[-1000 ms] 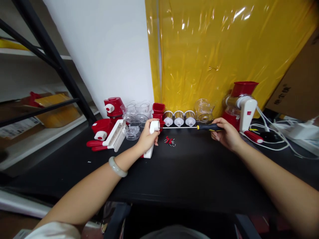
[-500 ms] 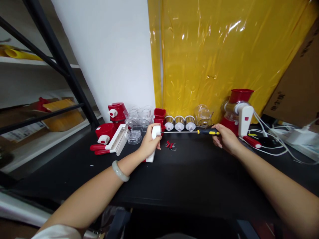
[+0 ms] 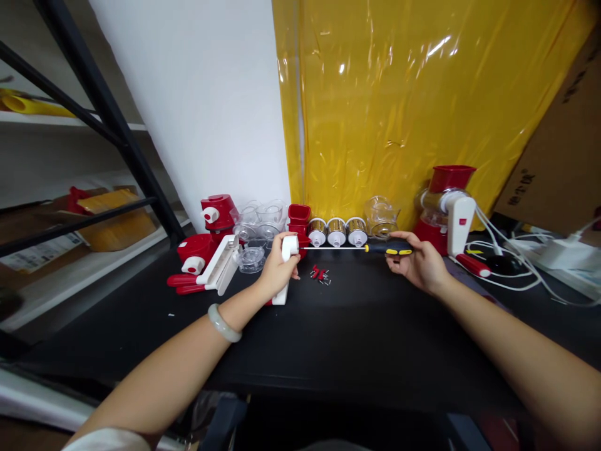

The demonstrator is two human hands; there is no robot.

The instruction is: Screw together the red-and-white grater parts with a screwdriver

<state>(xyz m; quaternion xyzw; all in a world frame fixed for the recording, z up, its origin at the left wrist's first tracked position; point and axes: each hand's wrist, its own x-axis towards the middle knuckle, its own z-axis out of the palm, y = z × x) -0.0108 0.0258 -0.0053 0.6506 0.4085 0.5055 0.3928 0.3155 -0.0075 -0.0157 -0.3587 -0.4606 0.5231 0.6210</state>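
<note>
Partially, the left hand (image 3: 276,268) hides its gripped crank (image 3: 289,248); right hand (image 3: 425,265) holds a screwdriver (image 3: 381,248).

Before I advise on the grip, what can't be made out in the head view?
Tip of the screwdriver, head view: too small beside the white part to tell whether it is seated.
Middle of the white part, head view: hidden by the left hand.
Small red and metal pieces, head view: too small to count surely.
Cardboard box, head view: cut off by the right edge.
</note>
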